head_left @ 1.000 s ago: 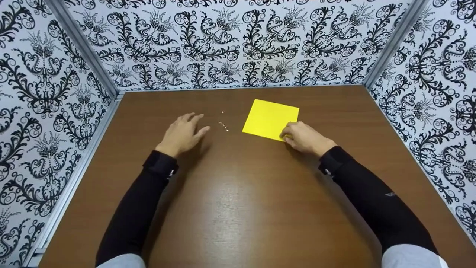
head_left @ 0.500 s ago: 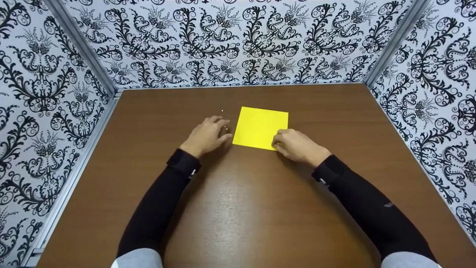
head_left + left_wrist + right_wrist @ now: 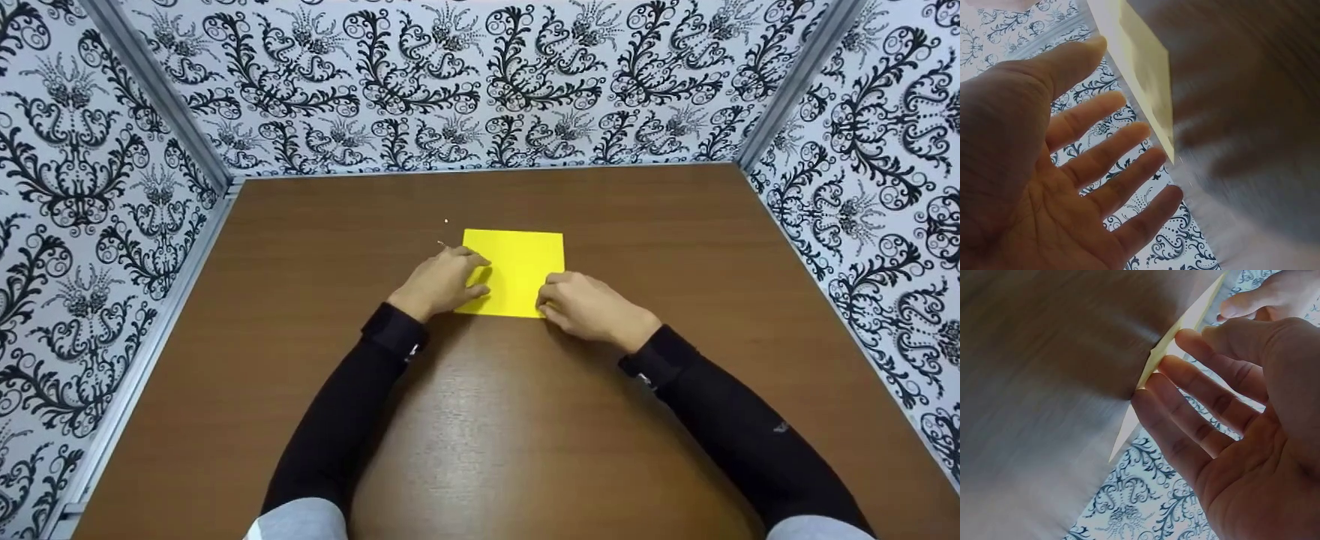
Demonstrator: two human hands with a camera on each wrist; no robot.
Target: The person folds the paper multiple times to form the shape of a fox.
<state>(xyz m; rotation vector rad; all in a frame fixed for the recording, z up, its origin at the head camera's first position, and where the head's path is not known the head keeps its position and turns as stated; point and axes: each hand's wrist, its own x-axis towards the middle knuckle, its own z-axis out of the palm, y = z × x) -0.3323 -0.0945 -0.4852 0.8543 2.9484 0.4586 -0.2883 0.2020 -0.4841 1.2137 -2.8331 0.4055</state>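
Note:
A square sheet of yellow paper (image 3: 517,262) lies flat on the brown table (image 3: 480,420), in the middle of the head view. My left hand (image 3: 442,279) spreads its fingers over the left side of the sheet, casting a shadow on it; in the left wrist view the fingers (image 3: 1123,174) are apart and hold nothing. At the near right corner, my right hand (image 3: 589,304) rests its fingertips on the paper. Seen from the right wrist, these fingers (image 3: 1207,405) reach down to the sheet's corner (image 3: 1157,354), with the thumb close to the forefinger and off the paper.
Small white specks (image 3: 446,221) dot the table behind my left hand. Walls covered in black-and-white scroll pattern (image 3: 480,90) close off the back and both sides, joined by grey metal posts (image 3: 154,90).
The yellow paper has slid left and nearer to me with my right hand, turning slightly until squarer to the table. My left hand has come rightward from the bare table to over the sheet.

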